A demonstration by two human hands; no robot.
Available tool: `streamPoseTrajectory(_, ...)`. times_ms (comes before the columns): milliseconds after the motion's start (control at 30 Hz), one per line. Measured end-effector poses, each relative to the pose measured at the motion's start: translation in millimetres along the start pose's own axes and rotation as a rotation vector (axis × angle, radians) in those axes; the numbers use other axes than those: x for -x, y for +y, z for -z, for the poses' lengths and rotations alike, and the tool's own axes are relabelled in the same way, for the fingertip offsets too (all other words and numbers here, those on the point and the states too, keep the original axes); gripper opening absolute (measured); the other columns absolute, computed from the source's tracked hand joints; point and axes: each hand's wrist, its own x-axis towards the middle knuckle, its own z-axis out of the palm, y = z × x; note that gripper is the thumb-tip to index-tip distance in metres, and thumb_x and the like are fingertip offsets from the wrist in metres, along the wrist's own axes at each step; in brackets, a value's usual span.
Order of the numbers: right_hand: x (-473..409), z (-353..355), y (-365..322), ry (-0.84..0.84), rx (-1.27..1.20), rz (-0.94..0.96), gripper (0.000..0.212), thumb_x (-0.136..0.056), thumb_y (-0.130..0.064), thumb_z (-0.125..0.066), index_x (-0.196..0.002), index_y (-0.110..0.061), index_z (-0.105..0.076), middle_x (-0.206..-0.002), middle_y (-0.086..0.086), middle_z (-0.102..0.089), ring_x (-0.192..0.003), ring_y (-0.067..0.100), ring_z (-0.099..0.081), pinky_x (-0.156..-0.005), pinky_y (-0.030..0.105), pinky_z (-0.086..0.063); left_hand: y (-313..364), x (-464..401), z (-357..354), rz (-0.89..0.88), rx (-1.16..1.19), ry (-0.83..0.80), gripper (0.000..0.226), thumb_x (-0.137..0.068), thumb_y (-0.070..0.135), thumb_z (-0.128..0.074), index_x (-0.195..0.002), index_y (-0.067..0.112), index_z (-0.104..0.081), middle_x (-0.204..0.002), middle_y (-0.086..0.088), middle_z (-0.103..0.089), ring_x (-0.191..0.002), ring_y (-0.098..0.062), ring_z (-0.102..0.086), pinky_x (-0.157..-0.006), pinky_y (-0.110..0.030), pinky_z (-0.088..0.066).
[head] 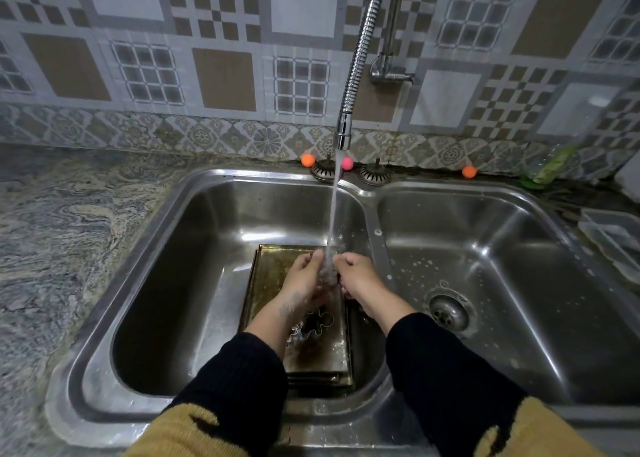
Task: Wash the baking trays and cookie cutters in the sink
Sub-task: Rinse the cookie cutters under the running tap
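Stacked brass-coloured baking trays [273,283] lie flat on the floor of the left sink basin [207,231]. Cookie cutters [313,325], one shaped like a gingerbread man, rest on the top tray below my wrists. My left hand [304,280] and my right hand [358,273] meet under the running water stream [332,214] above the trays. Both have curled fingers pinching a small cookie cutter [329,276] between them. Splashing water and my fingers hide most of it.
The flexible chrome tap [356,61] hangs over the divider between the basins. The right basin [502,266] holds only its drain [448,311]. Two sink strainers [374,174] and small coloured balls sit on the back rim. A plastic container [613,238] stands at far right, and a marbled counter [52,231] lies to the left.
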Motion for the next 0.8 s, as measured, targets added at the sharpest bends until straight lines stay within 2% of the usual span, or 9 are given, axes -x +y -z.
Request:
streamPoseTrajectory(67, 0.6, 1.5, -4.3, 0.031, 0.043, 0.042, 0.029, -0.099, -0.036, -0.043, -0.082, -0.027, -0.064, -0.074, -0.003, -0.061, -0.071, 0.017, -0.058, -0.069, 0.03, -0.048, -0.1, -1.2, -0.6, 0.014, -0.034, -0.002, 0.039, -0.095, 0.046, -0.049, -0.123, 0.018, -0.049, -0.112, -0.009, -0.062, -0.098, -0.028, -0.065, -0.085, -0.047, -0.056)
streamPoseTrajectory(167, -1.0, 1.4, -9.2, 0.022, 0.062, 0.09, 0.033, -0.1, -0.036, -0.038, -0.089, -0.023, -0.067, -0.089, 0.003, -0.065, -0.079, 0.018, -0.062, -0.07, 0.027, -0.05, 6.6, 0.2, -1.4, 0.072, 0.106, -0.009, 0.045, -0.101, 0.044, -0.035, -0.117, 0.009, -0.057, -0.096, -0.011, -0.065, -0.074, -0.02, -0.063, -0.064, -0.031, -0.055)
streamPoseTrajectory(300, 3.1, -4.3, -9.4, -0.12, 0.022, 0.124, 0.035, -0.092, -0.041, -0.054, -0.122, -0.026, -0.064, -0.127, 0.004, -0.047, -0.109, 0.017, -0.054, -0.095, 0.028, -0.046, 11.4, -1.9, 2.9, 0.137, 0.182, 0.068, 0.047, -0.104, 0.038, -0.026, -0.114, 0.005, -0.059, -0.097, -0.015, -0.064, -0.067, -0.018, -0.053, -0.059, -0.027, -0.046)
streamPoseTrajectory(367, 6.3, 0.5, -13.7, -0.121, 0.067, 0.178, 0.036, -0.094, -0.033, -0.056, -0.128, -0.021, -0.06, -0.129, 0.001, -0.049, -0.111, 0.01, -0.05, -0.09, 0.02, -0.038, 13.2, -0.7, 4.9, 0.125, 0.144, 0.096, 0.048, -0.102, 0.043, -0.028, -0.113, 0.008, -0.06, -0.096, -0.014, -0.066, -0.065, -0.017, -0.055, -0.056, -0.025, -0.05)
streamPoseTrajectory(467, 4.6, 5.8, -21.0, -0.122, 0.049, 0.18, 0.033, -0.099, -0.026, -0.048, -0.13, -0.018, -0.055, -0.123, 0.0, -0.06, -0.103, 0.013, -0.057, -0.07, 0.016, -0.042, 11.9, -4.0, 9.6, 0.056, 0.099, 0.135, 0.044, -0.099, 0.046, -0.037, -0.114, 0.013, -0.062, -0.103, -0.016, -0.07, -0.07, -0.021, -0.064, -0.062, -0.029, -0.055)
streamPoseTrajectory(567, 5.0, 2.6, -23.1, -0.151, -0.011, 0.096, 0.032, -0.101, -0.03, -0.041, -0.128, -0.02, -0.055, -0.118, 0.002, -0.063, -0.104, 0.02, -0.061, -0.086, 0.027, -0.049, 10.8, -3.4, 14.1, -0.011, 0.037, 0.166, 0.037, -0.094, 0.045, -0.052, -0.106, 0.012, -0.066, -0.093, -0.016, -0.073, -0.082, -0.031, -0.07, -0.076, -0.039, -0.058)
streamPoseTrajectory(667, 4.0, 5.5, -21.3, -0.223, -0.142, 0.009, 0.021, -0.098, -0.028, -0.049, -0.114, -0.02, -0.06, -0.096, -0.004, -0.064, -0.09, 0.012, -0.06, -0.09, 0.031, -0.047, 12.9, 1.0, 12.8, -0.086, -0.032, 0.133, 0.029, -0.095, 0.036, -0.053, -0.105, 0.012, -0.067, -0.069, -0.002, -0.068, -0.061, -0.017, -0.063, -0.056, -0.028, -0.049)
streamPoseTrajectory(733, 2.8, 11.2, -22.1, -0.274, -0.131, 0.003, 0.02, -0.09, -0.02, -0.063, -0.11, -0.018, -0.062, -0.092, -0.003, -0.065, -0.089, 0.014, -0.061, -0.092, 0.034, -0.049, 14.6, 1.6, 9.3, -0.102, 0.028, 0.105, 0.026, -0.098, 0.024, -0.049, -0.113, 0.01, -0.065, -0.087, -0.006, -0.072, -0.076, -0.02, -0.067, -0.062, -0.03, -0.052)
streamPoseTrajectory(800, 4.2, 18.3, -26.9, -0.276, -0.026, 0.038, 0.033, -0.083, -0.017, -0.072, -0.114, -0.017, -0.062, -0.098, -0.003, -0.065, -0.097, 0.016, -0.061, -0.093, 0.031, -0.049, 18.4, 3.6, 5.6, -0.122, 0.044, 0.104, 0.025, -0.099, 0.017, -0.047, -0.117, 0.01, -0.063, -0.098, -0.009, -0.071, -0.09, -0.024, -0.068, -0.07, -0.033, -0.054)
